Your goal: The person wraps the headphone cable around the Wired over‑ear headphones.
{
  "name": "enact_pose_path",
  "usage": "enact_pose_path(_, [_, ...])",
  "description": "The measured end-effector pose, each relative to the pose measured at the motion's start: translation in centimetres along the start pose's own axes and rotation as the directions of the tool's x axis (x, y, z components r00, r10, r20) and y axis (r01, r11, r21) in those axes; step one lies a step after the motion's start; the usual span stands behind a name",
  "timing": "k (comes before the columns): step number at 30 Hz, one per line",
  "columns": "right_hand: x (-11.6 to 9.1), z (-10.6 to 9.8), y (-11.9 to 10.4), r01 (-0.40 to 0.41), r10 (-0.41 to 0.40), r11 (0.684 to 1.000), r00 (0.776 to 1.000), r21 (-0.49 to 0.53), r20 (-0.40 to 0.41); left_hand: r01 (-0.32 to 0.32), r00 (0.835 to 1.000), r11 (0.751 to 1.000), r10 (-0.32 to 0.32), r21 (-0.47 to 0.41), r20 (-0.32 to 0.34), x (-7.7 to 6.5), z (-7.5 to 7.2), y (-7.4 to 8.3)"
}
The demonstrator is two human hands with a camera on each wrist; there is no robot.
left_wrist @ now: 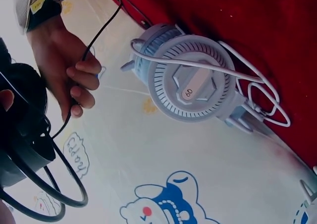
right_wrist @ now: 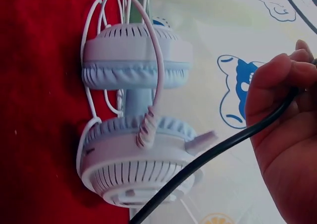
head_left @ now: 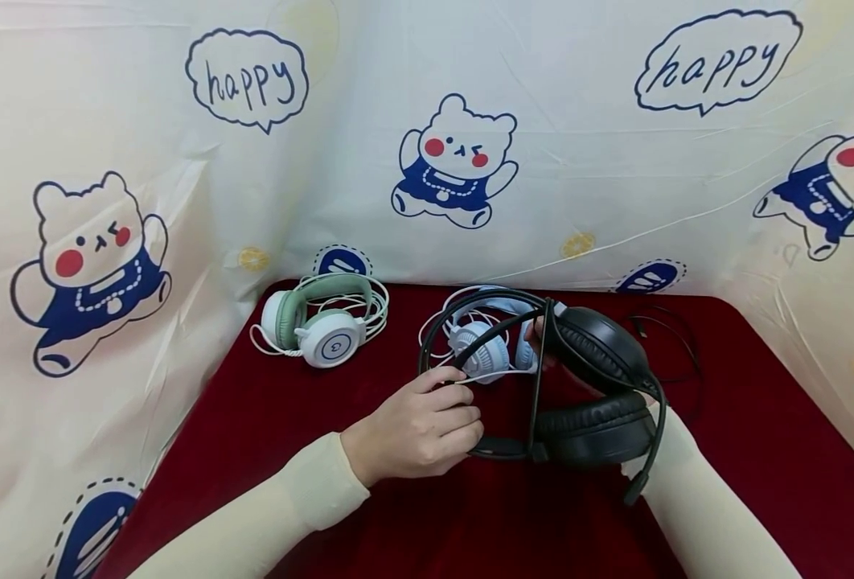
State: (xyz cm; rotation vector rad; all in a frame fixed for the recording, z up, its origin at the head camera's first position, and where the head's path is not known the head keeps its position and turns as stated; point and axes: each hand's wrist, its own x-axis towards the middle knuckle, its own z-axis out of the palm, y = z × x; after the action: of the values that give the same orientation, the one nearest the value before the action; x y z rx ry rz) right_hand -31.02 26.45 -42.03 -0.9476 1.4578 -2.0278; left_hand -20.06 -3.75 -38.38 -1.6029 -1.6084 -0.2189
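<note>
We saw the black headset (head_left: 593, 350) held up over the near-middle part of the table (head_left: 253, 434), straight ahead of the person and between the two hands. Its long axis ran roughly from side to side, the headband (head_left: 501, 448) pointing left and the ear cups (head_left: 601, 434) lying right, with the microphone boom (head_left: 658, 434) bending down toward the person at that right end. The left hand (head_left: 427, 422) was nearer the headband, its fingers curled round it; the right hand (left_wrist: 69, 70) was nearer the ear cups, mostly hidden behind them in the head view. From the wrist views we found its fingers bent round a black cable (right_wrist: 213, 151); whether its palm also bore the headset we could not tell. Behind the headband, farther back on the table, sat a pale blue headset (head_left: 481, 354), partly covered from above. Well to its left stood a white-and-green headset (head_left: 333, 338) with its cord looped beside it. Beyond, we saw a printed cloth (head_left: 579, 161) hanging.
</note>
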Motion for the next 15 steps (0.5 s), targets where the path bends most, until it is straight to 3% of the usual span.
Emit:
enact_pose_path(1, [-0.4, 2.7, -1.3, -0.037, 0.019, 0.995, 0.983, -0.094, -0.185, 0.005, 1.000, 1.000, -0.005, 0.007, 0.002, 0.1, 0.0, 0.0])
enact_pose_path(3, [-0.7, 6.8, -2.8, -0.025, -0.047, 0.983, 0.924, -0.183, -0.378, 0.015, 1.000, 1.000, -0.015, 0.025, 0.002, 0.2, 0.0, 0.0])
enact_pose_path(4, [-0.6, 8.1, -3.2, 0.032, -0.105, 0.980, 0.923, -0.198, -0.370, 0.023, 1.000, 0.999, -0.023, 0.035, 0.003, 0.3, 0.1, 0.0])
enact_pose_path(6, [-0.4, 9.7, -3.5, 0.069, -0.163, 0.964, 0.916, -0.256, -0.366, 0.043, 0.999, 0.998, -0.043, 0.050, 0.000, 0.4, 0.1, -0.1])
enact_pose_path(10, [-0.5, 9.3, -2.2, 0.091, -0.172, 0.960, 0.938, -0.263, -0.302, 0.080, 0.997, 0.995, -0.080, 0.066, -0.005, 0.7, 0.2, -0.3])
enact_pose_path(13, [-0.8, 7.7, -0.9, 0.062, -0.100, 0.985, 0.965, -0.160, -0.243, 0.092, 0.996, 0.993, -0.093, 0.075, 0.004, 0.8, 0.2, -0.5])
enact_pose_path(15, [-0.9, 6.7, -0.2, 0.062, -0.061, 0.998, 0.986, -0.002, -0.153, 0.088, 0.996, 0.992, -0.090, 0.087, 0.010, 0.9, 0.2, -0.5])
